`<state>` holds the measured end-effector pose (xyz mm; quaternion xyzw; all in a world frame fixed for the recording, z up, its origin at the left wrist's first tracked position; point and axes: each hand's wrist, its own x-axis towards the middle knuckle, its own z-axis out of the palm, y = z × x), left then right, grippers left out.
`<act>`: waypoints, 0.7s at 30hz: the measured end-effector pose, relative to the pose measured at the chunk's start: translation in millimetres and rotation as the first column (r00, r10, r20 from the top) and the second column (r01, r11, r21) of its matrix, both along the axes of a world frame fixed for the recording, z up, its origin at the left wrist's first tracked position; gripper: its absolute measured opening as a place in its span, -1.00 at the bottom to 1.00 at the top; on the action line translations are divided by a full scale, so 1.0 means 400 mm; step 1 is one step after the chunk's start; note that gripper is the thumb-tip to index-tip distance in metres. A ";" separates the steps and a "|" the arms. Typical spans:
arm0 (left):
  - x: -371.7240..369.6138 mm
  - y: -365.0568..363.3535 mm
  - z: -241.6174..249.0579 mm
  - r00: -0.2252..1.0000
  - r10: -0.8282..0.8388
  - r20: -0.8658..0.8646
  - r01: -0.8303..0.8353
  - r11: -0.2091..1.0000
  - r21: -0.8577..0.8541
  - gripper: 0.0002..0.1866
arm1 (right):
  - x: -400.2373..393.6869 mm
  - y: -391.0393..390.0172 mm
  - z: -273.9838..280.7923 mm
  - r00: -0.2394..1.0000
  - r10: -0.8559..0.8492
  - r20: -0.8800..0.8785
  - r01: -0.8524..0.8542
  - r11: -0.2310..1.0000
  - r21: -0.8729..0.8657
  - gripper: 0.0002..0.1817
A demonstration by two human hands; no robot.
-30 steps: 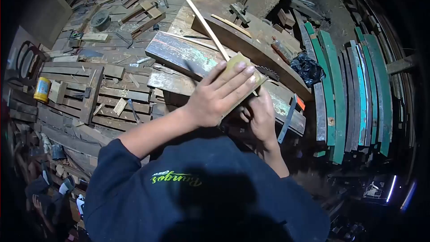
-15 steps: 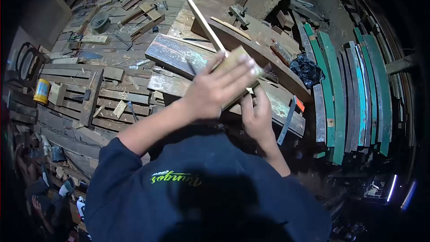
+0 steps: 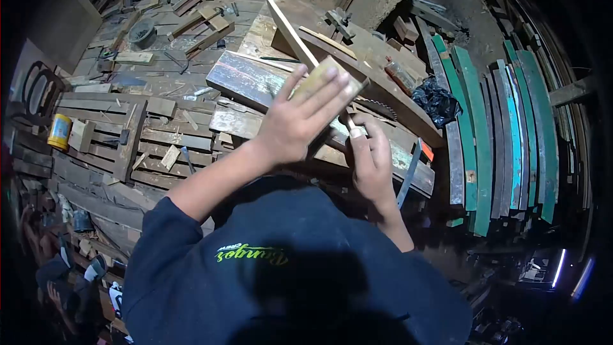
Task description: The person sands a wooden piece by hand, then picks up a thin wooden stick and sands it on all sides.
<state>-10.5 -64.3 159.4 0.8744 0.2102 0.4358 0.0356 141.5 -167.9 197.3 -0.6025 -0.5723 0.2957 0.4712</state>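
Note:
A pale wooden block (image 3: 327, 69) lies under the fingers of my left hand (image 3: 299, 118), the thumb along its near left side. Close to its lower right edge, my right hand (image 3: 371, 160) has its fingers closed round a thin, light-tipped object, mostly hidden. A long pale strip of wood (image 3: 290, 32) slants up and away from the block. Beneath the hands are a worn plank (image 3: 246, 80) and a long dark board (image 3: 402, 99) on edge. A toothed blade or coil (image 3: 385, 108) shows to the right of the block.
A black plastic bag (image 3: 437, 101) and green planks (image 3: 476, 128) are at the right. A metal ruler or blade (image 3: 408, 176) rests by the bench edge. At left stand a yellow tin (image 3: 60, 131) and a bucket (image 3: 142, 32). Part of another person (image 3: 67, 287) shows lower left.
My left hand and the block have shifted slightly left and turned a little. My right hand has moved slightly down and right, and a thin object now shows at its fingertips.

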 end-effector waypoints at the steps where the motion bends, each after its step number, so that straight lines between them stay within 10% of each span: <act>1: -0.001 -0.011 -0.012 0.999 -0.052 -0.018 0.052 0.999 0.001 -0.47 | 0.011 0.011 -0.019 0.998 0.059 0.038 -0.063 0.990 0.129 -0.78; 6: 0.004 0.042 -0.004 0.994 0.065 0.085 -0.060 0.997 -0.055 -0.51 | 0.008 0.021 -0.033 0.999 -0.006 0.050 0.005 1.000 0.011 -0.74; 8: 0.002 -0.025 -0.003 0.995 -0.080 -0.060 0.080 0.997 0.008 -0.48 | -0.007 0.023 -0.042 0.999 0.025 -0.039 -0.015 0.971 0.240 -0.73; 12: 0.002 0.067 -0.007 0.995 0.103 0.009 -0.103 0.995 -0.019 -0.47 | 0.013 0.014 -0.009 0.993 -0.022 0.117 0.028 0.998 -0.055 -0.76; 16: -0.006 -0.008 0.011 0.995 -0.096 -0.003 0.096 0.995 -0.011 -0.50 | 0.011 -0.001 -0.012 0.999 0.037 0.022 -0.039 0.996 0.076 -0.78; 21: 0.003 0.016 0.020 0.998 0.046 0.036 -0.046 0.999 0.002 -0.51 | 0.014 0.008 -0.039 0.991 -0.035 0.130 0.013 0.986 0.166 -0.76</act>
